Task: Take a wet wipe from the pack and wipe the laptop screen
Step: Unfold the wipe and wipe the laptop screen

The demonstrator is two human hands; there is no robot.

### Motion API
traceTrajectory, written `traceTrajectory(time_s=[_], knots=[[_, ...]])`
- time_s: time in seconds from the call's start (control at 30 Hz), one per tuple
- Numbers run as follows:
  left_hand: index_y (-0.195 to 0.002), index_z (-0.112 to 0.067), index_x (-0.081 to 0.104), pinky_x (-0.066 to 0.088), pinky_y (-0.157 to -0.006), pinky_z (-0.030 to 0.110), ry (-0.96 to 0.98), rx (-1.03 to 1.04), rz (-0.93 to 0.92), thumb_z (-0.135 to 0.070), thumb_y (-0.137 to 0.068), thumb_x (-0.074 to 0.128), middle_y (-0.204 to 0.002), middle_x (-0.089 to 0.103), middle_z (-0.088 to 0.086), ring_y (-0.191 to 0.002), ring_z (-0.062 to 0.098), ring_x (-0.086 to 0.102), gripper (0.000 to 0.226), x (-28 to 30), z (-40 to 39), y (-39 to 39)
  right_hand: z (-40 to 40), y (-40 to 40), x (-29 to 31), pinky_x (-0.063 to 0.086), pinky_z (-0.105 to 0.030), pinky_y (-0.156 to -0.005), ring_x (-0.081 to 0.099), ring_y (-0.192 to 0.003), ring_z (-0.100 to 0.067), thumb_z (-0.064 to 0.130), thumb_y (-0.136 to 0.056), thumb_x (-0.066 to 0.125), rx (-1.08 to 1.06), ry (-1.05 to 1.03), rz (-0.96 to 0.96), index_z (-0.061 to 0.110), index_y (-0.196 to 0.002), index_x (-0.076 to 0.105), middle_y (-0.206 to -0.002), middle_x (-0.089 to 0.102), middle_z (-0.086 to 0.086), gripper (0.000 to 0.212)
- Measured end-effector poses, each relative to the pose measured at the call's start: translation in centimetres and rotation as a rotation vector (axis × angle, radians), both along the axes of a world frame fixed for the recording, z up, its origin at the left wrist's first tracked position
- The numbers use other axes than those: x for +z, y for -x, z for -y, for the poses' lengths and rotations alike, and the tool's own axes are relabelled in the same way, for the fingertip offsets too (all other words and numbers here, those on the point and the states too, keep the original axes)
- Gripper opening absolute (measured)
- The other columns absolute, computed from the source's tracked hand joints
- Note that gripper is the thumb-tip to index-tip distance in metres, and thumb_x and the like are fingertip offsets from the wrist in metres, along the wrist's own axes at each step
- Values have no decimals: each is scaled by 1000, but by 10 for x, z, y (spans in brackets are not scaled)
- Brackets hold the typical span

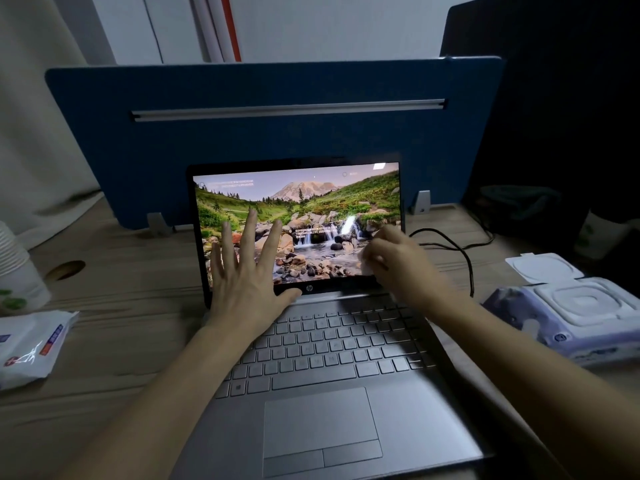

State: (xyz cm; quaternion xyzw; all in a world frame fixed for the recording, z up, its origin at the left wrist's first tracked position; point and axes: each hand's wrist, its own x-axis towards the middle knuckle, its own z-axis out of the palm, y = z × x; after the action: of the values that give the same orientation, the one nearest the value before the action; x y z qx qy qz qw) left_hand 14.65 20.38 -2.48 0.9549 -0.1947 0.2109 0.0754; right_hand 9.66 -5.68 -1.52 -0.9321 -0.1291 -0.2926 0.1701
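A silver laptop point(332, 393) stands open on the wooden desk, its screen point(311, 199) lit with a mountain stream picture. My left hand point(249, 282) hovers flat in front of the screen's lower left, fingers spread, holding nothing. My right hand point(398, 268) is blurred at the screen's lower right corner, closed on a white wet wipe point(367, 263) pressed against the glass. The wet wipe pack point(575, 313), pale purple with a white lid flipped open, lies to the right of the laptop.
A blue desk divider point(277, 133) stands right behind the laptop. A black cable point(464, 254) runs from the laptop's right side. A stack of paper cups point(17, 268) and a white plastic packet point(31, 344) sit at the left. A dark shape fills the far right.
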Motion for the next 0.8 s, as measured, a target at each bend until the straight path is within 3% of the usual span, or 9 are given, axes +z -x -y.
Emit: traceTrajectory(time_s=[0.1, 0.2, 0.33, 0.57, 0.8], knots=[[-152, -38, -16, -5, -113, 56, -13, 3, 9, -70, -70, 69, -160, -27, -2, -146, 35, -23, 122, 1, 2, 1, 0, 4, -3, 54, -40, -70, 58, -84, -20, 11, -84, 70, 77, 82, -85, 10, -93, 71, -100, 57, -4, 9], [-151, -38, -18, -8, -113, 55, -26, 7, 2, -70, -71, 67, -159, -30, -3, -145, 34, -25, 122, 2, 3, 1, 10, 1, 8, 56, -37, -74, 58, -82, -18, 10, -84, 70, 15, 33, -15, 9, -91, 71, -100, 59, -5, 7], [-150, -39, -21, -7, -115, 55, -39, 12, 4, -70, -71, 67, -159, -30, -2, -145, 35, -26, 123, 4, 5, 1, 22, -8, 24, 52, -34, -68, 57, -79, -21, 10, -85, 71, -97, -45, 82, 8, -88, 71, -94, 57, -5, 4], [-152, -36, -17, -13, -112, 55, -33, -13, -9, -69, -71, 68, -158, -32, -1, -143, 34, -30, 122, 5, 10, 2, 19, 11, -6, 50, -33, -67, 57, -81, -21, 10, -85, 70, -18, 73, -76, 10, -90, 70, -100, 56, -5, 6], [-151, -37, -19, -10, -114, 57, -32, -7, -9, -67, -71, 69, -159, -29, -1, -144, 34, -28, 123, 7, 11, 2, 19, -19, 40, 55, -37, -83, 58, -85, -20, 14, -89, 65, -98, 55, 7, 9, -94, 70, -102, 59, -7, 8]])
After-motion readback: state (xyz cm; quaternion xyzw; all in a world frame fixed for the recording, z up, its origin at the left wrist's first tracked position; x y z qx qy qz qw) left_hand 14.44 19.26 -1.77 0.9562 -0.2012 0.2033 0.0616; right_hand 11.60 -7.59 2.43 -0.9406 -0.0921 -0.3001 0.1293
